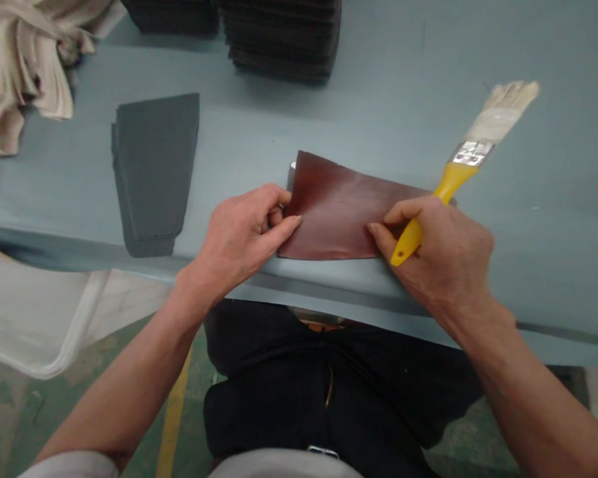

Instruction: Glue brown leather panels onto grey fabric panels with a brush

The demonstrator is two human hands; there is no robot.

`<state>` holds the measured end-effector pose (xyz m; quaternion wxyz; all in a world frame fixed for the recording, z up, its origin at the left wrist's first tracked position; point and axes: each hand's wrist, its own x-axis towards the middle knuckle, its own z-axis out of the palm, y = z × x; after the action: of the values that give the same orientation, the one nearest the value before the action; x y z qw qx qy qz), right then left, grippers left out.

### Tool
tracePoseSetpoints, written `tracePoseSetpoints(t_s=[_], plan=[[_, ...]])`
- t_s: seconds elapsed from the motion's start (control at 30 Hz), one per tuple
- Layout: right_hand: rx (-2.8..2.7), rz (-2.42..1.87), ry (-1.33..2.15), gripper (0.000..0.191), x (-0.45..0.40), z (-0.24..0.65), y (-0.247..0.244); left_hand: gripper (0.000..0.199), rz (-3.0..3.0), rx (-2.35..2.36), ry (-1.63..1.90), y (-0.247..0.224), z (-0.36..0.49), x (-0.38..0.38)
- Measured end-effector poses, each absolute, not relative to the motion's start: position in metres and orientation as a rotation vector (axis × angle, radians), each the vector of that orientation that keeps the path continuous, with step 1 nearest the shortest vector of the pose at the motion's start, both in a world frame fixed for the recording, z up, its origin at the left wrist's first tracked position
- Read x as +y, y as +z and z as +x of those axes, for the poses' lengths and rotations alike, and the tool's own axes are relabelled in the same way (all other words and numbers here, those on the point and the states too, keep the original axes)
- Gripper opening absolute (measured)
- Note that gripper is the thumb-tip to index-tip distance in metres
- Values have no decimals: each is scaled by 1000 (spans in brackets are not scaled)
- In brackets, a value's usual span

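A brown leather-like piece [339, 209] lies near the front edge of the table, between my hands. My left hand [252, 229] pinches its left edge, thumb on top and fingers curled at the side. Beside those fingers, a small shiny grey thing [292, 174] shows from under the piece's upper left corner. My right hand [441, 249] is closed round the yellow handle of a paintbrush [453, 179], whose pale bristles point up and to the right. The thumb and forefinger of that hand also touch the right part of the brown piece.
Flat dark grey pieces [154, 169] lie on the blue-grey table [543, 265] at left. Tall dark stacks [284, 36] stand at the back. Beige cloth strips [20, 66] are heaped at the back left. A whitish plastic bin [74, 332] is below the table edge at left.
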<state>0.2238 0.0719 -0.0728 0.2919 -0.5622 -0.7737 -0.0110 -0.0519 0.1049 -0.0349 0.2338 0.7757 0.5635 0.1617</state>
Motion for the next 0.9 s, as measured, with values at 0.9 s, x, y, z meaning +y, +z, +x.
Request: tracePoseSetpoints(t_s=[0.9], plan=[[-2104,-1371,-138,16,76,214,-66,77,2753,1314,194,-50,-20,85]])
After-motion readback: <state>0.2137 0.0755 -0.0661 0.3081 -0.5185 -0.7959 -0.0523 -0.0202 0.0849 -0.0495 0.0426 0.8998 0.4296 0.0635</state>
